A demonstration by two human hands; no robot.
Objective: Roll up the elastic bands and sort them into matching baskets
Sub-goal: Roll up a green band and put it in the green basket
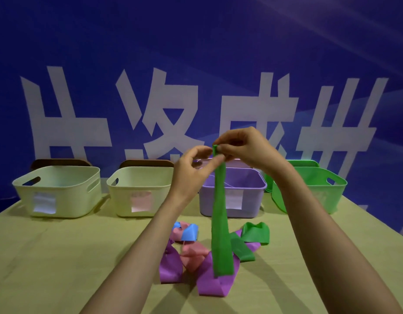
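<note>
A long green elastic band (220, 223) hangs straight down above the table. Its top end is pinched between my left hand (191, 168) and my right hand (243, 146), both raised at chest height. Below it lies a loose pile: a purple band (209, 282), a pink band (193, 254), a blue band (190, 232) and another green band (256, 232). Along the back stand a cream basket with a white label (57, 189), a cream basket with a pink label (139, 189), a purple basket (252, 200) and a green basket (320, 191).
The table (60, 257) wears a yellow-green cloth. A blue banner with large white characters (164, 105) fills the wall behind the baskets. Two brown chair backs (60, 163) show behind the cream baskets.
</note>
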